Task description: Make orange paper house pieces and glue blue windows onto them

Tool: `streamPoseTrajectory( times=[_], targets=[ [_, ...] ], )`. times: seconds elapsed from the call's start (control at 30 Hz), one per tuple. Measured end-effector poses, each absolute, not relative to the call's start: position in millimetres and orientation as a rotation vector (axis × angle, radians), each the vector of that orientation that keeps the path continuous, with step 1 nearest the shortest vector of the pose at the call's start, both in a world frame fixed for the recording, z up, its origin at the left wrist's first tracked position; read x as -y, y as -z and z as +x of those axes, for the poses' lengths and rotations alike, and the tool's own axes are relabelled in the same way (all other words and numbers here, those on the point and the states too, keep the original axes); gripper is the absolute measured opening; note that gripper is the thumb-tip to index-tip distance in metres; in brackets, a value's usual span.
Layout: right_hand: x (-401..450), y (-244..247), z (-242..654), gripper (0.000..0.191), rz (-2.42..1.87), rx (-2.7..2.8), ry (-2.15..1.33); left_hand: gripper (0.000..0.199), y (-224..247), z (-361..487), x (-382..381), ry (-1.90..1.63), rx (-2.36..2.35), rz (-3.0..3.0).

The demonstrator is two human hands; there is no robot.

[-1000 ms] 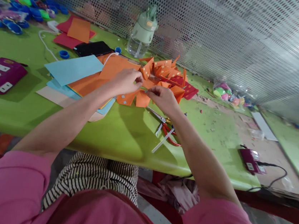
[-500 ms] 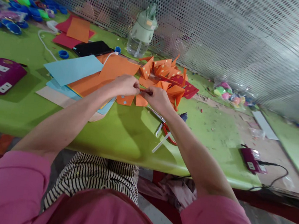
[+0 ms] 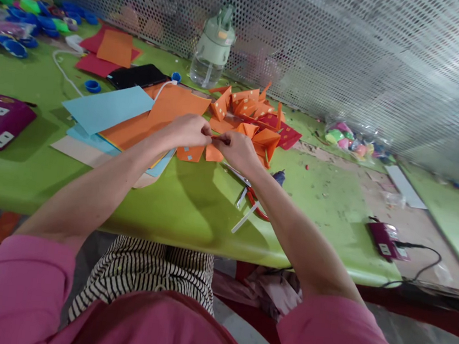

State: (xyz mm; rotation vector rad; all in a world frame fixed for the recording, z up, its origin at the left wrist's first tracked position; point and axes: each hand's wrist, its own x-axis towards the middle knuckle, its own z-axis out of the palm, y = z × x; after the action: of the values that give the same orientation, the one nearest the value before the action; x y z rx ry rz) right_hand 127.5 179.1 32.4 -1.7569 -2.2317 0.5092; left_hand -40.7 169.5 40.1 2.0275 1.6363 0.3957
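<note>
My left hand (image 3: 190,130) and my right hand (image 3: 236,148) nearly meet over the green table (image 3: 204,213). Both hands pinch a small folded orange piece (image 3: 214,139) between their fingertips; most of it is hidden. Just below my fingers lie orange paper pieces (image 3: 190,153), one with a small light blue square. Folded orange paper shapes with pale spots (image 3: 254,104) sit behind my right hand, beside dotted red paper (image 3: 286,133). Under my right wrist are scissors with red handles (image 3: 256,205) and a white strip (image 3: 244,219). Orange sheets (image 3: 174,108) and a light blue sheet (image 3: 108,108) lie left.
A water bottle (image 3: 214,46) stands by the perforated metal screen (image 3: 310,48). A black phone (image 3: 138,76) and blue rings (image 3: 93,86) lie behind the paper. Purple devices rest far left (image 3: 1,123) and right (image 3: 387,241), the right one cabled. Colourful plastic pieces (image 3: 19,15) fill the back left.
The camera view has shifted slightly. Both hands stay together at the same place, still pinching the small orange piece.
</note>
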Motion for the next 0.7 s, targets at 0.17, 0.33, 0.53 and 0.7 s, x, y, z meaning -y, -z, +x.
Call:
streamPoseTrajectory(
  times=[0.17, 0.33, 0.53, 0.7],
  targets=[
    [-180.8, -28.1, 129.0, 0.016, -1.696, 2.237, -0.513, 0.028, -38.6, -40.6, -170.1, -0.404, -1.648, 2.048],
    [-179.2, -29.5, 135.0, 0.02, -1.592, 2.228, -0.608, 0.027, -37.2, -41.4, -171.1, -0.434, -1.691, 2.019],
    [-180.3, -36.2, 166.3, 0.018, -1.546, 2.143, -0.578, 0.023, -35.3, -43.7, -172.2, -0.476, -1.682, 1.978],
    [-182.8, -23.5, 176.3, 0.029, -1.431, 2.143, -0.512, 0.022, -34.4, -43.8, -172.9, -0.47, -1.651, 1.99]
  ],
)
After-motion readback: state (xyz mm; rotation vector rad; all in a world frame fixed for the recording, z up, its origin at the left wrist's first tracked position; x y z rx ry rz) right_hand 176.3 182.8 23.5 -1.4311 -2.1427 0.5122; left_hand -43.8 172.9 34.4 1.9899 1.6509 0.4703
